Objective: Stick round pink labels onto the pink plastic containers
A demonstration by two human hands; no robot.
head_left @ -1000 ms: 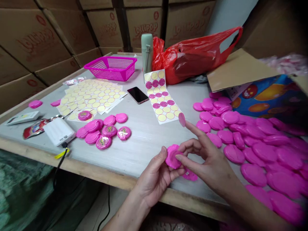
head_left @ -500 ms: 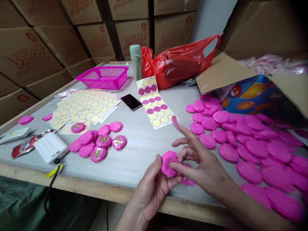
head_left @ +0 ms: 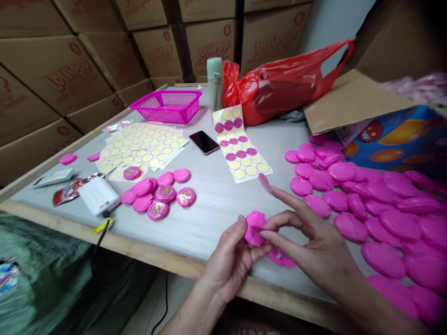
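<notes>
My left hand [head_left: 228, 258] grips a round pink plastic case [head_left: 254, 222], tilted up above the table's front edge. At its face, my right hand [head_left: 310, 237] pinches a thin pink piece that looks like a round sticker, between thumb and finger. A second translucent pink sticker [head_left: 264, 183] clings to the tip of my raised right index finger. Partly hidden under the right hand lies another pink case [head_left: 279, 258]. Beyond the hands is a sticker sheet [head_left: 248, 175] with yellow circles and several rows of pink ones.
Many pink cases [head_left: 351, 226] are heaped at right before an open carton [head_left: 356, 100]. At left lie labelled cases [head_left: 158, 209], sticker sheets [head_left: 146, 144], a white power bank [head_left: 99, 194] with a cable, and a phone [head_left: 204, 142]. A pink basket [head_left: 167, 114], flask [head_left: 215, 86] and red bag [head_left: 279, 88] stand behind.
The view has shifted, so the table's things appear farther right. At the case's face, the thin pink piece in my right fingers now stands out more from the surface.
</notes>
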